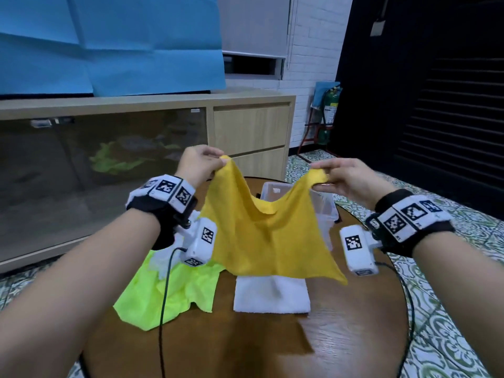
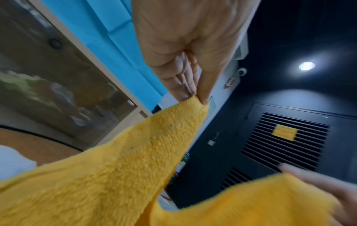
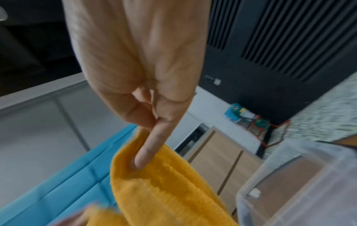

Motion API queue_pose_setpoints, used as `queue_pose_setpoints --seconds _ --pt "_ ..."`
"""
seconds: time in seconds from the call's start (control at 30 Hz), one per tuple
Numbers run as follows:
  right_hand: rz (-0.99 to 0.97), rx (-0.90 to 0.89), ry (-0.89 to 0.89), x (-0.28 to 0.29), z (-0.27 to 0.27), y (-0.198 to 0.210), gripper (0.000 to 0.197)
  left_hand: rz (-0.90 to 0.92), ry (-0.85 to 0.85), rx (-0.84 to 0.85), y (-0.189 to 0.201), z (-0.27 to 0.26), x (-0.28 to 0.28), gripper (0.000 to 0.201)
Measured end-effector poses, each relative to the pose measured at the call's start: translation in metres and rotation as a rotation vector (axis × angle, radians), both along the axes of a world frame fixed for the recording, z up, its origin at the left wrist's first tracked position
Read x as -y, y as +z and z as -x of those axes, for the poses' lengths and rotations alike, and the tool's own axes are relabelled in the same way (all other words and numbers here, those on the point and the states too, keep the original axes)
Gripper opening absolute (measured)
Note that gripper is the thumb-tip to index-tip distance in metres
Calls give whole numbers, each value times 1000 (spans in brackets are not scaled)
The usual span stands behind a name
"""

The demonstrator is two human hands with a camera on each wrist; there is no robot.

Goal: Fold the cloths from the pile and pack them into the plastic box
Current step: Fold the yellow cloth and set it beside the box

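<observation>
1. Yellow cloth [image 1: 268, 236] hanging in the air, sagging between both sets of fingers, above the table [image 1: 245, 345].
2. Left hand [image 1: 197, 164] fingers [image 2: 203, 93] pinching one top corner.
3. Right hand [image 1: 344, 177] fingers [image 3: 146, 149] pinching the other corner.
4. Below the fingers: folded white cloth [image 1: 271, 294], green cloth [image 1: 169, 296].
5. Beyond the fingers, behind the yellow cloth: plastic box [image 1: 324, 203].

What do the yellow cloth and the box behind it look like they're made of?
Yellow cloth: soft, matte, nubby pile that drapes limply from both pinching hands, probably microfibre or terry. Plastic box: clear, slightly frosted rigid plastic; the wooden table shows through its walls.
</observation>
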State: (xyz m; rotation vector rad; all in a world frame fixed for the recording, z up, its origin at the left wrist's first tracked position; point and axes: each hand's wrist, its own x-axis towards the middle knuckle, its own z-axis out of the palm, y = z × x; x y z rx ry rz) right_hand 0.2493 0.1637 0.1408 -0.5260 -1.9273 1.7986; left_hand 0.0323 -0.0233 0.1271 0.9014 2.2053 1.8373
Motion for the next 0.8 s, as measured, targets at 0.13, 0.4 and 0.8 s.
queue_pose_setpoints --seconds 0.13,0.4,0.8 --pt "-180 16 130 27 20 -4 27 -32 -127 -3 1 -39 -21 20" --pt "-474 -45 -128 54 62 -31 13 -81 -157 137 -24 -64 -32 19" --pt "-547 72 -165 61 76 -39 41 -144 -275 197 -30 -61 -3 5"
